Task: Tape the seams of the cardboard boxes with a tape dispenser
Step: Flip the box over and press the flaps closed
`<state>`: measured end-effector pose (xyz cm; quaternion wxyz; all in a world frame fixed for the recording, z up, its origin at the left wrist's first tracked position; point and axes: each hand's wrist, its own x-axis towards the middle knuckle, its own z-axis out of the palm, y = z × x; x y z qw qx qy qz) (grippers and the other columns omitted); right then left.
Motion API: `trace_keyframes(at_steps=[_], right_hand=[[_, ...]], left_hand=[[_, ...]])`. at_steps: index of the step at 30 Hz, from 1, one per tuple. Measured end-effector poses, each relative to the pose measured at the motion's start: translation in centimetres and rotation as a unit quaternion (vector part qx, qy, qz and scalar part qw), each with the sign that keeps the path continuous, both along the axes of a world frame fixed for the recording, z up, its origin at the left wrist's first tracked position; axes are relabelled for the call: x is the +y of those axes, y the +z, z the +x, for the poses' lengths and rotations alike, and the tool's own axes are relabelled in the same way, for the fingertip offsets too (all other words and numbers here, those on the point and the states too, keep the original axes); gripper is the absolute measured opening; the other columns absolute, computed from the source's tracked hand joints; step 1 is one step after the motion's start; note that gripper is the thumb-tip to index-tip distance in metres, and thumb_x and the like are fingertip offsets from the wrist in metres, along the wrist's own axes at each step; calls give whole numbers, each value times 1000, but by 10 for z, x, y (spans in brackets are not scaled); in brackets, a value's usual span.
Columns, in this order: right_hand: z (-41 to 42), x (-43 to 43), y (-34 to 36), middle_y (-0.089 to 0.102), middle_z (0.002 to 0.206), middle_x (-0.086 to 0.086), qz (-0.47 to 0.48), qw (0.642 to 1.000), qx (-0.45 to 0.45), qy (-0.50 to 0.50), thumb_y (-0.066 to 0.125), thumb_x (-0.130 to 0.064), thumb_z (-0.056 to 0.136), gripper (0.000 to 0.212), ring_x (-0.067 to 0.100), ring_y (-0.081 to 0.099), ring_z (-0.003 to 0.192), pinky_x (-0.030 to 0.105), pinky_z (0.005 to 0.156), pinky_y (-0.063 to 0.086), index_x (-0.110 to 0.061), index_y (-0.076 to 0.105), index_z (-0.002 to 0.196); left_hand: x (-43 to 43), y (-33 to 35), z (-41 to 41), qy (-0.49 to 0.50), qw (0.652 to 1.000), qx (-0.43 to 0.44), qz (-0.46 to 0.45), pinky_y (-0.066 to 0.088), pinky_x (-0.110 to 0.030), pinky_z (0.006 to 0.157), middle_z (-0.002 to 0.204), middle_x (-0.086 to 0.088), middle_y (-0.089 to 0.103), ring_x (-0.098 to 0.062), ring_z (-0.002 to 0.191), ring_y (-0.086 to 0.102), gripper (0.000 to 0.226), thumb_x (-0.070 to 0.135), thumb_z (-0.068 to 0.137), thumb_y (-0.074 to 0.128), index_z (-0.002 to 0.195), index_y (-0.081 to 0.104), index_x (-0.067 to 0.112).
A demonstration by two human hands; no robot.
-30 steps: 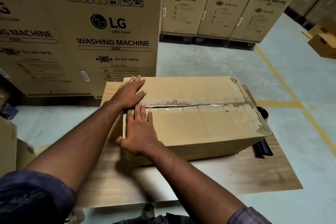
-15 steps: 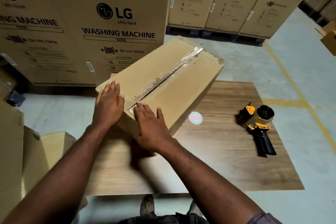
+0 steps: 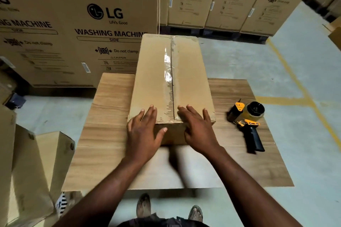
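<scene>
A long brown cardboard box (image 3: pixel 153 72) lies on the wooden table (image 3: pixel 110 134), its length running away from me. Clear tape (image 3: pixel 168 68) covers its top middle seam. My left hand (image 3: pixel 142 134) rests on the box's near left corner with straight fingers and the thumb over the near end face. My right hand (image 3: pixel 199 129) lies flat on the near right corner, just right of the seam. A yellow and black tape dispenser (image 3: pixel 247 121) lies on the table to the right of the box, handle toward me, untouched.
Large washing machine cartons (image 3: pixel 73 24) stand behind the table at left, more cartons (image 3: pixel 238 0) at the back on pallets. Folded brown boxes (image 3: pixel 33 167) lean at the left. Yellow floor lines (image 3: pixel 299 88) run at right. My shoes (image 3: pixel 144 206) show below the table edge.
The box has been turned from crosswise through a diagonal to lengthwise, seam now pointing away from me. Both hands stayed on its near end. The tape dispenser came into view beside it.
</scene>
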<state>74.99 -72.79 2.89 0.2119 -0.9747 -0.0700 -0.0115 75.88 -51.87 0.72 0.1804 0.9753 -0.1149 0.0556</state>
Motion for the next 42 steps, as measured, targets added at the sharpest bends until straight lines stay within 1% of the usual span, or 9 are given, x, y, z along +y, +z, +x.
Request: trace_keyframes(at_steps=[6, 10, 16, 19, 24, 29, 34, 38, 42], right_hand=[[-26, -64, -11, 43, 157, -17, 26, 998, -47, -20, 57, -48, 94, 58, 9, 25, 153, 46, 123, 1, -27, 48, 147], [-40, -90, -15, 46, 155, -16, 35, 997, -65, -20, 61, -44, 95, 51, 10, 27, 152, 46, 123, 3, -27, 52, 142], [-61, -117, -22, 46, 156, -9, 53, 996, -75, 17, 62, -4, 86, 56, 14, 28, 152, 50, 123, 11, -23, 54, 137], [-69, -130, -24, 52, 151, -5, 98, 990, -96, 15, 62, -2, 84, 53, 15, 35, 149, 46, 124, 15, -19, 58, 134], [-85, -166, -38, 62, 139, 0, 197, 951, -214, -104, 62, -7, 88, 37, 21, 51, 135, 36, 115, 33, -12, 66, 125], [-96, -224, -64, 64, 132, 3, 219, 930, -124, -269, 51, -26, 90, 45, 23, 53, 121, 23, 101, 35, -12, 62, 131], [-83, -272, -92, 65, 125, 15, 178, 943, 26, -281, 58, -20, 86, 42, 36, 58, 115, 33, 92, 40, -5, 63, 125], [-63, -290, -109, 65, 115, 21, 166, 946, 95, -263, 54, -15, 87, 36, 37, 59, 108, 33, 83, 41, 0, 64, 118], [-43, -303, -129, 59, 125, 23, 161, 946, 125, -251, 51, -13, 94, 35, 39, 58, 112, 39, 92, 47, -4, 62, 126]], left_hand=[[-76, -2, -33, 24, 999, -18, -25, 27, -45, 106, 156, 9, 42, -25, 136, 41, 72, 56, 85, 62, 148, 46, 25], [-106, -3, -44, 45, 998, -29, -28, 26, -47, 106, 155, 11, 42, -24, 137, 39, 69, 55, 85, 62, 147, 47, 26], [-127, -3, -61, 69, 996, -30, -47, 26, -50, 108, 153, 11, 43, -22, 138, 36, 68, 43, 82, 76, 143, 50, 28], [-133, -1, -64, 80, 992, -46, -87, 22, -49, 114, 155, 7, 42, -23, 142, 34, 64, 29, 81, 79, 140, 53, 24], [-192, 13, -92, -103, 962, -121, -223, 28, -34, 119, 149, -3, 47, -19, 139, 43, 48, 10, 88, 66, 136, 57, 12], [-282, -12, -102, -210, 927, 44, -309, 40, -30, 110, 141, 3, 51, -9, 133, 47, 51, 3, 89, 64, 138, 56, 14], [-352, -48, -71, -185, 923, 255, -222, 25, -16, 113, 150, -6, 46, -20, 138, 43, 66, -4, 83, 53, 147, 45, 10], [-385, -75, -45, -199, 915, 310, -166, 33, -18, 99, 137, -12, 54, -27, 126, 52, 58, -2, 82, 52, 139, 49, 9], [-404, -95, -29, -199, 911, 331, -145, 36, -22, 96, 127, -14, 56, -29, 119, 53, 54, -6, 78, 53, 130, 53, 5]])
